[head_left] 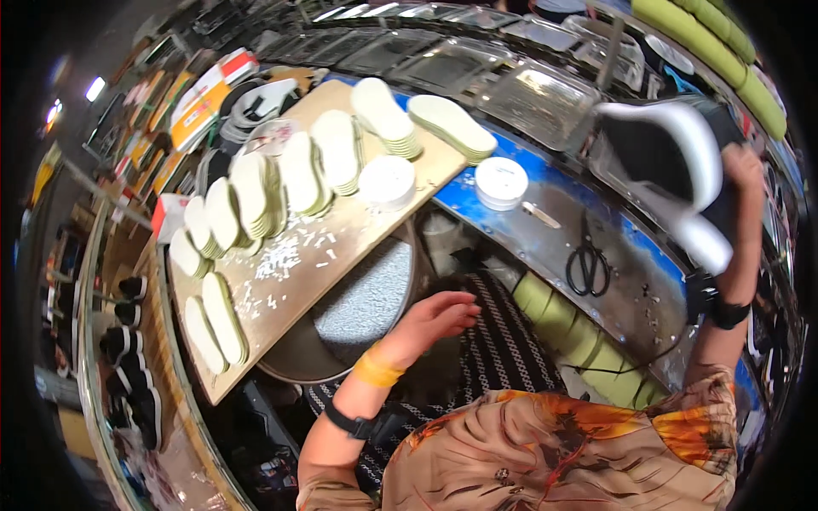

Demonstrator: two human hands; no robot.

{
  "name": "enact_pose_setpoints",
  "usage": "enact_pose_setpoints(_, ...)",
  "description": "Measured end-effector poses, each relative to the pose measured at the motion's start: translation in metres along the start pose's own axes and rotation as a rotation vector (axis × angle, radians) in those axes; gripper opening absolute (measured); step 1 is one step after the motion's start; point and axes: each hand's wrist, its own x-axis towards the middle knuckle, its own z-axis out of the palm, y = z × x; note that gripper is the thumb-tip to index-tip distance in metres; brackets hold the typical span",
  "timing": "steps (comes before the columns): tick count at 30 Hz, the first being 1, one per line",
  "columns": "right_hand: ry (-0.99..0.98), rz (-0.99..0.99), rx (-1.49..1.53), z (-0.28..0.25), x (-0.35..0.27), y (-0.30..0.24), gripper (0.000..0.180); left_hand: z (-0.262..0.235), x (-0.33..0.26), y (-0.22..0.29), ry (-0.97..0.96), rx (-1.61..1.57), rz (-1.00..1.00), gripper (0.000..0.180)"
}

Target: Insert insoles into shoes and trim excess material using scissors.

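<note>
At the far right, my right hand [743,168] grips the edge of a black shoe with a white sole [697,149], which is smeared by motion. Just below it a second white, sole-like piece [705,244] shows, also blurred; I cannot tell whether it belongs to the same shoe. My left hand [439,319] hovers over my lap, fingers loosely stretched and slightly bent, with nothing in it. Beyond it, several stacks of white-and-green insoles [298,175] stand on a wooden board [345,268], with small white scraps [281,254] scattered beside them.
A white round tub [388,183] sits on the board, another white tub [501,181] on the blue metal bench [558,243]. Black scissors [588,266] and a small white-handled tool [541,215] lie there. Metal trays [538,100] line the back. Black shoes [136,375] stand at left.
</note>
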Motion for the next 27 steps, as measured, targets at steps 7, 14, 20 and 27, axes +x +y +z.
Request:
enact_pose_setpoints(7, -0.835, -1.234, 0.453, 0.196, -0.167, -0.179, 0.02, -0.039, -0.134, -0.021, 0.64, -0.599, 0.577, 0.04)
enact_pose_setpoints(14, -1.654, -0.575, 0.322, 0.251, -0.229, -0.23, 0.034, -0.091, -0.164, -0.101, 1.295, -0.575, 0.446, 0.058)
enact_pose_setpoints(20, -1.512, -0.068, 0.393, 0.306, -0.236, -0.219, 0.046, -0.051, -0.15, -0.069, 1.055, -0.136, 0.641, 0.051)
enact_pose_setpoints(27, -1.322, 1.587, 1.417, 0.259, -0.161, -0.172, 0.029, -0.062, -0.168, -0.025, 0.916, -0.205, 0.755, 0.046)
